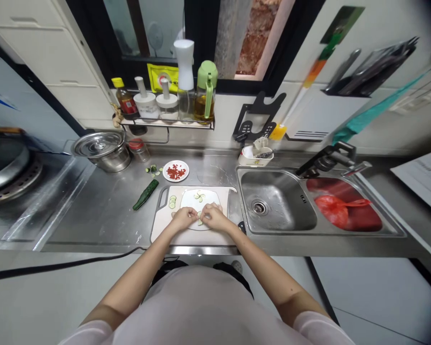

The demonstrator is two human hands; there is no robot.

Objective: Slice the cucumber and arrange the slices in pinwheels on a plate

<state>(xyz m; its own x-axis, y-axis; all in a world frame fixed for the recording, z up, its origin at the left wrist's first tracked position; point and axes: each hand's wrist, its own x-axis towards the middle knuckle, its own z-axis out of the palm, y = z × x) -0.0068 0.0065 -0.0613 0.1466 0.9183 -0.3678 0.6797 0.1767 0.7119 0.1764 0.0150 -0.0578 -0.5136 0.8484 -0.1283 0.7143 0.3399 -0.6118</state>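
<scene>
A white plate (188,195) lies on a pale cutting board (159,231), with thin cucumber slices (199,197) fanned out near its far side. Over the plate's near half, the fingertips of my left hand (186,218) and my right hand (214,217) are pinched close together. Between them shows a small pale-green cucumber slice (200,222), partly hidden by the fingers. More cut slices (172,201) lie in a short row on the board, left of the plate. Left of the board rests a dark green cucumber (145,195).
Behind the board stands a small white plate (186,171) of chopped red pieces, with cucumber scraps (153,168) beside it. A lidded steel pot (109,155) and a red-capped jar (139,151) stand back left. The sink (276,199) opens at right; a red bag (332,211) lies in its second basin.
</scene>
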